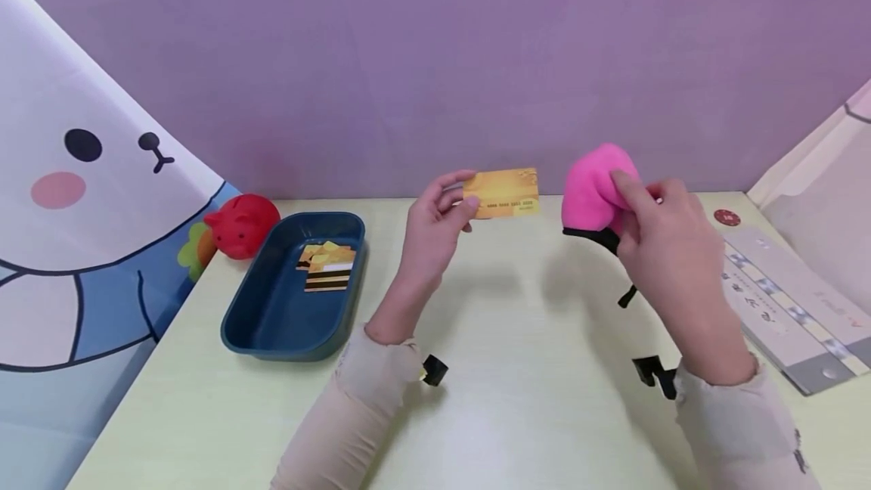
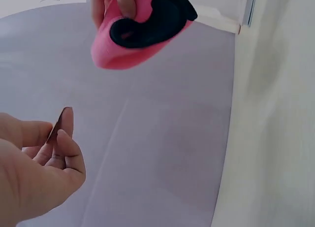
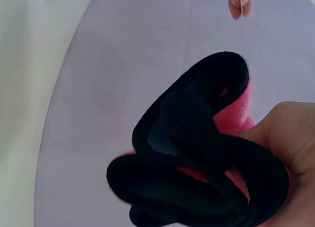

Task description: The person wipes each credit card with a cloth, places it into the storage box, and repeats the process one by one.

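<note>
My left hand (image 1: 433,237) pinches a gold bank card (image 1: 509,191) between thumb and fingers, held up above the table. In the left wrist view the card (image 2: 59,122) shows almost edge-on. To the right, my right hand (image 1: 674,267) grips a soft pink cloth item (image 1: 590,191) with black edging, raised off the table. A black strap end (image 1: 627,296) hangs below it. The right wrist view looks into its folded opening, where the black trim (image 3: 192,182) curls around. The card and the cloth item are apart.
On the left stands a blue basin (image 1: 245,335) with several gold cards (image 1: 329,271) inside. A red piggy bank (image 1: 243,225) sits behind it. At right lie a grey-white box or folder (image 1: 792,308) and a red round chip (image 1: 726,217). A purple backdrop (image 1: 408,74) closes the back.
</note>
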A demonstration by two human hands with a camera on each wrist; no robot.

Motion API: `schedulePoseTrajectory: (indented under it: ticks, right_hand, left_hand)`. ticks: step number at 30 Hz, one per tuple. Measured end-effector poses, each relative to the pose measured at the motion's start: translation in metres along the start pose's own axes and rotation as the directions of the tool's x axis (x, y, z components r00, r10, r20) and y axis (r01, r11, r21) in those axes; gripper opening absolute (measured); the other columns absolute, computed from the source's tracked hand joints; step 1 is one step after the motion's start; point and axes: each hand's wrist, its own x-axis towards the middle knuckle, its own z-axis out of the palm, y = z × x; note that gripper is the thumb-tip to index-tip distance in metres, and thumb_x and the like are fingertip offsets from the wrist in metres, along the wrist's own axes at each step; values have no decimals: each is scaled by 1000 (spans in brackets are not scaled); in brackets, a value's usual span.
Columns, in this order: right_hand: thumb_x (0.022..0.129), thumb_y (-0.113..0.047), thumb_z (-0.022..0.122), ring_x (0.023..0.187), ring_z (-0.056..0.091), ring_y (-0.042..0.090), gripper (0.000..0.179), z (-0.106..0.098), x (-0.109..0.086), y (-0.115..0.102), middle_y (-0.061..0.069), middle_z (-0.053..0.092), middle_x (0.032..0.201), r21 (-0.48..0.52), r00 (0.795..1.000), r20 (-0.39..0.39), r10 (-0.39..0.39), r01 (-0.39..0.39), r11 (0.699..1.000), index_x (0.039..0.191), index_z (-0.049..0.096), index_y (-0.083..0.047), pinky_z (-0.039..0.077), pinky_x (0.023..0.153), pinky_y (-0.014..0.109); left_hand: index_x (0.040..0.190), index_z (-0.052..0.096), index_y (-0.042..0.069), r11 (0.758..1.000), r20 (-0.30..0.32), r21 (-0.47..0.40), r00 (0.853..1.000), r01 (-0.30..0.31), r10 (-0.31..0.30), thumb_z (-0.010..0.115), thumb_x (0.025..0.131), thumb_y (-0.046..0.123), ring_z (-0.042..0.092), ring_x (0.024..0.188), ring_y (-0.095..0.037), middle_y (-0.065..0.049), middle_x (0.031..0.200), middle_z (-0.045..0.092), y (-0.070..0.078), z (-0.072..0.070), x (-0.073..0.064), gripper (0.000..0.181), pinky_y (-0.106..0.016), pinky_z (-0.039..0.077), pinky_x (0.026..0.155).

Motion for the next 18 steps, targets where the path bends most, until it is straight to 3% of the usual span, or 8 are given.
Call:
schedulePoseTrajectory:
  ticks: [6, 12, 18]
  right_hand:
    - [95, -9, 58, 90, 56, 42, 40, -3, 0, -4, 26, 59, 103, 31, 995, -95, -34, 37, 999, 134, 64, -19, 40, 52, 60]
    - [94, -8, 62, 89, 58, 40, 39, -7, -2, -16, 26, 60, 101, 57, 984, -142, -106, 115, 992, 132, 66, -17, 42, 51, 57]
    - [89, -7, 70, 81, 59, 40, 37, 0, -5, -34, 25, 62, 94, 71, 939, -193, -284, 303, 950, 125, 69, -16, 47, 53, 54]
  left_hand:
    - [134, 59, 11, 1000, 16, -3, 1000, 26, -26, 66, 94, 1, 68, 85, -12, -14, 117, 72, 1, -2, 2, 42, -23, 51, 70]
    - [134, 58, 6, 999, 14, -33, 1000, -2, 2, 69, 92, 0, 67, 79, -11, -18, 115, 72, -2, 1, 0, 44, -23, 48, 66]
    - [132, 59, 8, 997, 47, -64, 998, -31, 34, 67, 94, 2, 66, 80, -11, -20, 117, 70, -6, 10, -5, 39, -21, 49, 62]
